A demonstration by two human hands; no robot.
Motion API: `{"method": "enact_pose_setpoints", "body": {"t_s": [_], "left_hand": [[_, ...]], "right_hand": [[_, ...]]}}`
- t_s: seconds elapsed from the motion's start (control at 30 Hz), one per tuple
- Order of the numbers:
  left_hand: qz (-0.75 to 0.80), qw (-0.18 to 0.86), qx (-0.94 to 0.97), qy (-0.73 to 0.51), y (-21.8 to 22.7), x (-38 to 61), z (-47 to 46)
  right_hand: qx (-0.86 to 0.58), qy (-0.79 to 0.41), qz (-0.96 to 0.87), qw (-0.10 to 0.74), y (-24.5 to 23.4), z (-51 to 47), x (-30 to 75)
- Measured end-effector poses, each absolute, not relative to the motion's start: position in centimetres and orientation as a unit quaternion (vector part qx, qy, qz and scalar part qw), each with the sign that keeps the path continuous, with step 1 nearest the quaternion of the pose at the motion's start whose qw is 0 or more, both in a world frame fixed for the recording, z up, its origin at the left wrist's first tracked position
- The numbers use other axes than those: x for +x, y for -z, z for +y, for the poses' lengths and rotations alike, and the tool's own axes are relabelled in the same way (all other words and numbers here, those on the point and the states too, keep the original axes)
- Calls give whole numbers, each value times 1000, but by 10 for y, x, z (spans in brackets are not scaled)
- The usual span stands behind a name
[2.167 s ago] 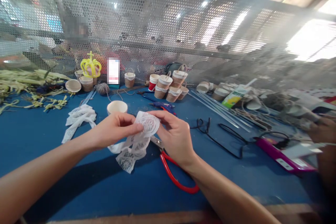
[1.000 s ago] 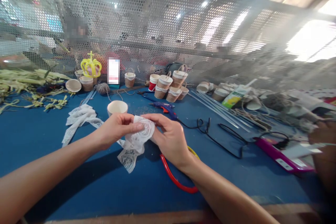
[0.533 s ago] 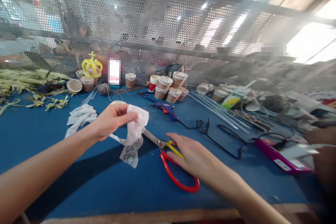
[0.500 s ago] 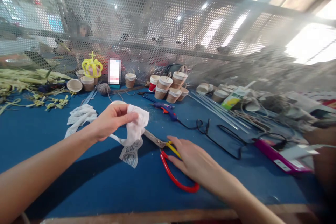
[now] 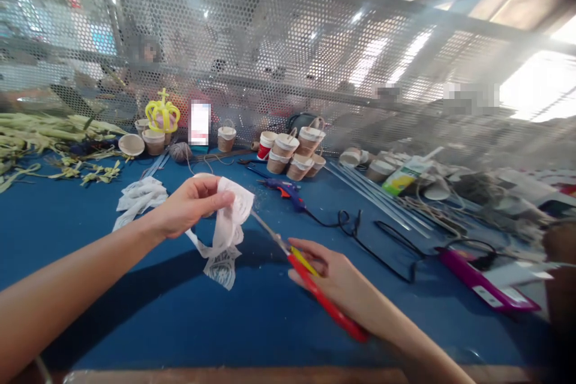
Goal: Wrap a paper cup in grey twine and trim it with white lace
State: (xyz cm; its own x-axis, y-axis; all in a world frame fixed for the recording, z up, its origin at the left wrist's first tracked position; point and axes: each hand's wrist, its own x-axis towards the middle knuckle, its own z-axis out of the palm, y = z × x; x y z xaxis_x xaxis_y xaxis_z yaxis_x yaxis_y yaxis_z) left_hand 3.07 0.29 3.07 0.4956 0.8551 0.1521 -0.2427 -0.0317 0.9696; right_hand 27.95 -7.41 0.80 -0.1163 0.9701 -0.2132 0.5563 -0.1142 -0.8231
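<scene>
— Where's the lace strip (image 5: 225,231)?

— Pinched in my left hand (image 5: 189,207), dangling above the blue table (image 5: 135,306). It looks light, limp and easily frayed, so I'd grip near the edge.

— And your right hand (image 5: 342,285)?

— Clenched around the red-handled scissors (image 5: 310,276), blades pointing toward the lace.

— Any writing?

— None readable; the carton (image 5: 407,174) is blurred.

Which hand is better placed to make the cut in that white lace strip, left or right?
Right. The right hand grips the red scissors, blades aimed at the lace strip. The left hand is busy pinching the strip up off the blue table.
</scene>
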Motion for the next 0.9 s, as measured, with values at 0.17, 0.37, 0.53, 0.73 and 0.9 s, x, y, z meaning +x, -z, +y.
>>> {"method": "enact_pose_setpoints", "body": {"t_s": [0.17, 0.37, 0.53, 0.73, 0.9], "left_hand": [[284, 665, 516, -459, -29, 26, 10], [276, 688, 507, -440, -29, 20, 17], [249, 688, 515, -447, -30, 16, 22], [237, 667, 555, -436, -31, 13, 24], [259, 645, 586, -417, -26, 12, 26]], "right_hand": [[-429, -676, -482, 355, -23, -80, 281], [-316, -730, -508, 330, -22, -88, 280], [-292, -728, -553, 283, -21, -85, 281], [-283, -716, -568, 291, -21, -79, 277], [-278, -726, -560, 287, -18, -78, 274]]}}
